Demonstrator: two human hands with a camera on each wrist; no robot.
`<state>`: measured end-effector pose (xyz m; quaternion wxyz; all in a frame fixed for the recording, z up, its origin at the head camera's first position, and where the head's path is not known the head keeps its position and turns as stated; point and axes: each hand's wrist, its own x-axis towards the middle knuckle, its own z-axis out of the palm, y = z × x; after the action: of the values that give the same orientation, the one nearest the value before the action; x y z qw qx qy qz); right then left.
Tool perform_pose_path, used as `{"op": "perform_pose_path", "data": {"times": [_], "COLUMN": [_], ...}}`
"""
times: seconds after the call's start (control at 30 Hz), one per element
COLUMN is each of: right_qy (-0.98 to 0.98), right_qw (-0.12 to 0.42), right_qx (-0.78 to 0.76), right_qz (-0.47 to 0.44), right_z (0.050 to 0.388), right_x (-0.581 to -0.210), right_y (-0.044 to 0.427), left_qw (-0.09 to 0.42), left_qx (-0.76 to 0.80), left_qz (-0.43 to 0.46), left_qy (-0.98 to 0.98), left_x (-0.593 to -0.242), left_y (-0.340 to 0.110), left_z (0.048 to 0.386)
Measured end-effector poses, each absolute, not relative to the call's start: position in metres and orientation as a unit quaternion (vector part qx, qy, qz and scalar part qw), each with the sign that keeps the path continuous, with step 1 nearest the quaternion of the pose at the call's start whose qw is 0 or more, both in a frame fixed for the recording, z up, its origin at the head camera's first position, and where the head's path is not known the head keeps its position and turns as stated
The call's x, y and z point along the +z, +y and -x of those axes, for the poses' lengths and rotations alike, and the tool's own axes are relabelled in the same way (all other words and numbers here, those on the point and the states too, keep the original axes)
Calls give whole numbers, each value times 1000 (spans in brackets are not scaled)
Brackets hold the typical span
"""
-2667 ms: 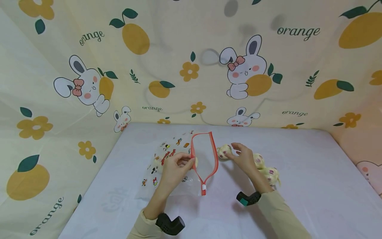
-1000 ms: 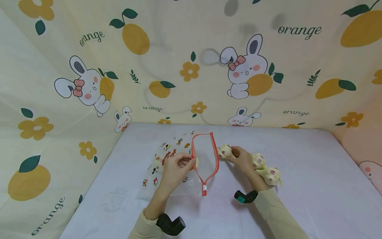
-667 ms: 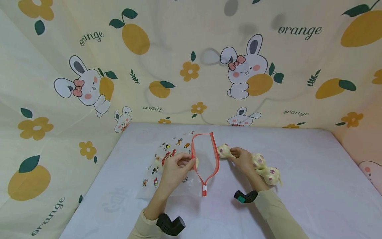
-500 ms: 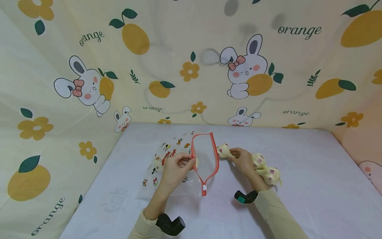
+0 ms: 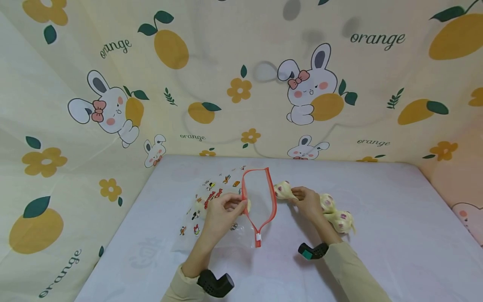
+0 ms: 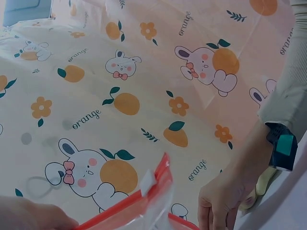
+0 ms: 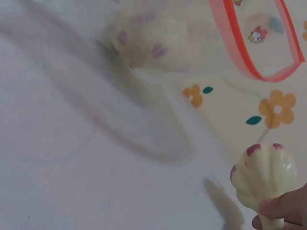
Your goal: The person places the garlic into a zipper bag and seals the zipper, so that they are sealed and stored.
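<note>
Right grip (image 5: 308,203) pinching garlic bulb (image 5: 284,191), left grip (image 5: 222,214) pinching open-mouthed clear bag (image 5: 273,203) (another bulb (image 7: 156,40) inside)

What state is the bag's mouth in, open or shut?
The bag is open: in the head view its red edges stand well apart, and the left hand pinches one.

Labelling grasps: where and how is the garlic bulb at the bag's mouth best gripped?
Garlic bulb: probably best pinched by its narrow stem, from the right. The bulb is round and wide, and the stem points away from the open bag; the right hand pinches it there.
</note>
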<state>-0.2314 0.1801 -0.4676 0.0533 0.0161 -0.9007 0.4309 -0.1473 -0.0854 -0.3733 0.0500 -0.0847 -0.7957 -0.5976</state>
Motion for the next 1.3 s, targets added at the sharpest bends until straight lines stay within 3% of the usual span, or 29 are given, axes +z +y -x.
{"op": "perform_pose_path", "data": {"times": [1.3], "right_qy": [-871], "right_qw": [124], "right_qx": [473], "right_qz": [-42], "right_z": [205], "right_x": [-429], "right_y": [175], "left_qw": [57], "left_qx": [-591], "left_qz": [89], "left_qy": [-800], "left_x": [-374], "left_y": [-85], "left_z": [148]}}
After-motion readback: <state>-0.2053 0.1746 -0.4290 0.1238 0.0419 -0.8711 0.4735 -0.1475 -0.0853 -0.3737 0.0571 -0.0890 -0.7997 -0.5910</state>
